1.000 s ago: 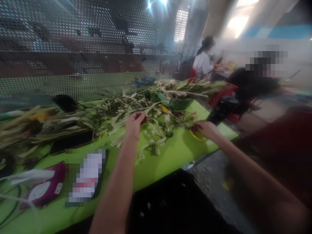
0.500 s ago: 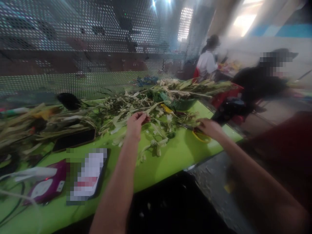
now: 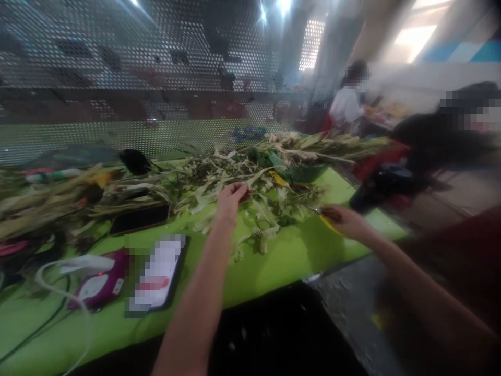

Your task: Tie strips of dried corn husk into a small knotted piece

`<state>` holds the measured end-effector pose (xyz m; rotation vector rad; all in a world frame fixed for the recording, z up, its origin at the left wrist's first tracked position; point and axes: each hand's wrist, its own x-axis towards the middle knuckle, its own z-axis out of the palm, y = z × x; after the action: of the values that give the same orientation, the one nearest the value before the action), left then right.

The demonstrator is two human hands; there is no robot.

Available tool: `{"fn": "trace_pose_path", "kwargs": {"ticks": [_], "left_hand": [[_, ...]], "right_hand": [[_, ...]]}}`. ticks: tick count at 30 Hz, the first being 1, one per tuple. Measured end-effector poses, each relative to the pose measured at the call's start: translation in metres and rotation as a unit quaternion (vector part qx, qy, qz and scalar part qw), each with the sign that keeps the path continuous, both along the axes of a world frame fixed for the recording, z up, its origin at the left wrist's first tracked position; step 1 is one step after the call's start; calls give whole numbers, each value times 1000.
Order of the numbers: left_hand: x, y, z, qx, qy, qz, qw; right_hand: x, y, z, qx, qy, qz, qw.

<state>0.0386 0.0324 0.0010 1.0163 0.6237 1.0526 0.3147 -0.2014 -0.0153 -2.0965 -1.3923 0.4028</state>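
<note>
My left hand (image 3: 233, 197) is closed in a pinch over the middle of the green table, on what looks like a pale leafy stem (image 3: 261, 176). Curled green leaves (image 3: 263, 230) lie just below and right of these fingers. To the right, my right hand (image 3: 346, 222) is closed around scissors with a yellow handle (image 3: 330, 225). Their thin metal blades point left toward the loose stems (image 3: 303, 196); blur hides whether they are apart. Behind both hands spreads a heap of drying leaves and stalks (image 3: 219, 167).
A green basket (image 3: 309, 172) piled with stalks stands at the back. A phone (image 3: 178, 277), a dark phone (image 3: 141, 218) and a purple power strip (image 3: 117, 266) with cables lie left on the table (image 3: 274, 277). Two people are beyond, one in white (image 3: 345, 107). A perforated panel (image 3: 164, 104) rises behind.
The view has turned slightly left, so everything sits further right. In my right hand the scissors' yellow handle has gone from hanging below the fingers to lying in the grip.
</note>
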Motion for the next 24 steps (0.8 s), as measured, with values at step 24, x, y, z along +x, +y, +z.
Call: {"fn": "trace_pose_path", "kwargs": {"ticks": [24], "left_hand": [[8, -16, 0, -32, -39, -61, 997]], "right_hand": [[-90, 75, 28, 6, 129, 208, 970]]}}
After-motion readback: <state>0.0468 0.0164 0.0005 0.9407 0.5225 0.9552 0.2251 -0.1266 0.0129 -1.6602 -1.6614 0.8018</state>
